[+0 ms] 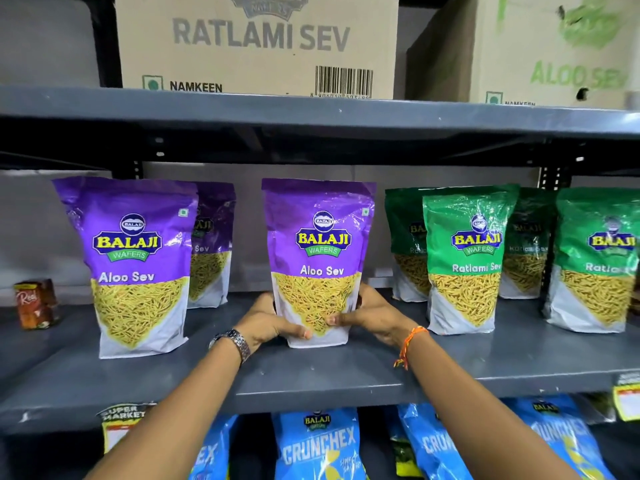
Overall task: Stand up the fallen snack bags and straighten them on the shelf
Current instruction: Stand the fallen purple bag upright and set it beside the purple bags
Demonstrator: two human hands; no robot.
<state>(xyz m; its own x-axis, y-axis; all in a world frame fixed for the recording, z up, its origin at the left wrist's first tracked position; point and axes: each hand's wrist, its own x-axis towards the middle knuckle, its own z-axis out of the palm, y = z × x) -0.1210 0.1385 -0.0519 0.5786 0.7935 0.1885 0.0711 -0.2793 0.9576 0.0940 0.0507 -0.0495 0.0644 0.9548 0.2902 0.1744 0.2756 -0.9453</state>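
A purple Aloo Sev bag stands upright at the middle of the grey shelf. My left hand grips its lower left side and my right hand grips its lower right side, thumbs on the front. Another purple Aloo Sev bag stands upright to the left, with a third purple bag behind it. To the right, several green Ratlami Sev bags stand upright: a front one, one at the far right, and two behind, one at the left and one at the right.
A small brown carton sits at the shelf's left end. Cardboard boxes marked Ratlami Sev and Aloo Sev rest on the upper shelf. Blue Crunchex bags fill the shelf below. Price tags hang on the shelf's front edge.
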